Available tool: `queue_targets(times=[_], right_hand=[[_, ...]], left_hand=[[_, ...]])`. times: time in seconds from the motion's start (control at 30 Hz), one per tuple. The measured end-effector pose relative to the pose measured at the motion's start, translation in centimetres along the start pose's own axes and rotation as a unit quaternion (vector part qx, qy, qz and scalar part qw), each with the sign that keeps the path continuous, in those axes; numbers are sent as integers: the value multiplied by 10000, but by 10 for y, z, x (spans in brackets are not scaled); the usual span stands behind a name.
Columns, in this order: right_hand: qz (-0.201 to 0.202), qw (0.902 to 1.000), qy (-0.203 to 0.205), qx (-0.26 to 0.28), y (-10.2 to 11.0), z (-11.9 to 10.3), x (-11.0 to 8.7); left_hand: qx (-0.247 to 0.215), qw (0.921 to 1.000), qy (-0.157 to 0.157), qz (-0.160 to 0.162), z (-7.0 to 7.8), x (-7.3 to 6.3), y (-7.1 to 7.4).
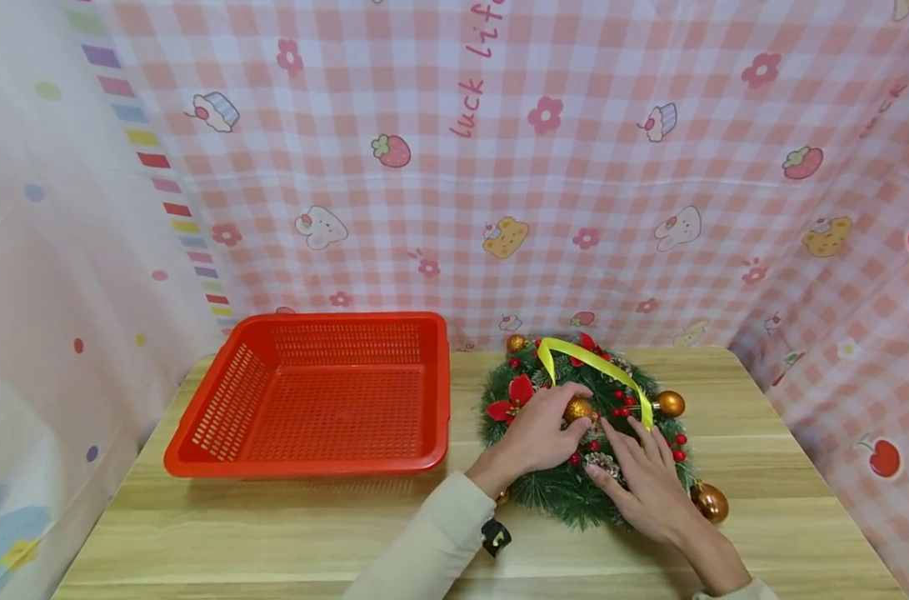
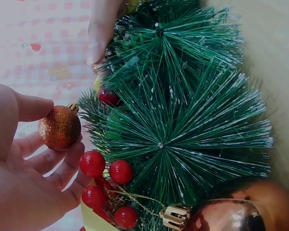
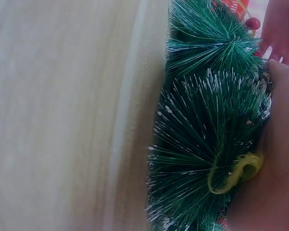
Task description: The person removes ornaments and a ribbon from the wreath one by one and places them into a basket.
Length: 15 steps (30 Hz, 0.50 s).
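Observation:
A green wreath (image 1: 566,496) with frosted tips lies on the table, dressed with red berries (image 2: 120,172), red flowers (image 1: 512,400) and pinecones. My left hand (image 1: 540,433) pinches a glittery copper bauble (image 2: 60,127) between thumb and fingers, over the wreath's middle. On the near right part of the wreath rests my right hand (image 1: 649,487), its fingers extended beside a pinecone (image 1: 602,463) and the end of a yellow ribbon (image 1: 592,358). In the right wrist view, a curled yellow strand (image 3: 241,171) lies on the needles by that hand.
A red perforated basket (image 1: 307,468) stands to the left of the wreath. Shiny copper baubles (image 1: 711,502) stick out at the wreath's right edge, and a small gold one (image 1: 516,342) at its back left. A checked curtain (image 1: 439,208) hangs behind the wooden table (image 1: 274,533).

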State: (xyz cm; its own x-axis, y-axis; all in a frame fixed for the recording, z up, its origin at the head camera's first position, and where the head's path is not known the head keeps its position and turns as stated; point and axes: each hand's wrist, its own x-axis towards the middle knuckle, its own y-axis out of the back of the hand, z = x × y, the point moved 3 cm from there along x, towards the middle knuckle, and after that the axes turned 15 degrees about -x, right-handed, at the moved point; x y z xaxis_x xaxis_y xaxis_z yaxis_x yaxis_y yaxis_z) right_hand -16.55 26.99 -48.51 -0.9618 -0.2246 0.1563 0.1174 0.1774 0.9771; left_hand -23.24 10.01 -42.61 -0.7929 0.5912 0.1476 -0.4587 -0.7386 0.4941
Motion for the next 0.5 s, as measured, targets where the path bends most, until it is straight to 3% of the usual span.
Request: queue_targets(times=[0.13, 0.3, 0.5], right_hand=[[-17, 10000, -15, -11, 1, 0, 1], [-61, 10000, -47, 17, 1, -1, 1], [-65, 9999, -73, 33, 2, -1, 0]], left_hand=[[-128, 9998, 58, 116, -3, 3, 0], [-617, 9976, 149, 292, -6, 6, -2], [-816, 9966, -82, 110, -2, 2, -2]])
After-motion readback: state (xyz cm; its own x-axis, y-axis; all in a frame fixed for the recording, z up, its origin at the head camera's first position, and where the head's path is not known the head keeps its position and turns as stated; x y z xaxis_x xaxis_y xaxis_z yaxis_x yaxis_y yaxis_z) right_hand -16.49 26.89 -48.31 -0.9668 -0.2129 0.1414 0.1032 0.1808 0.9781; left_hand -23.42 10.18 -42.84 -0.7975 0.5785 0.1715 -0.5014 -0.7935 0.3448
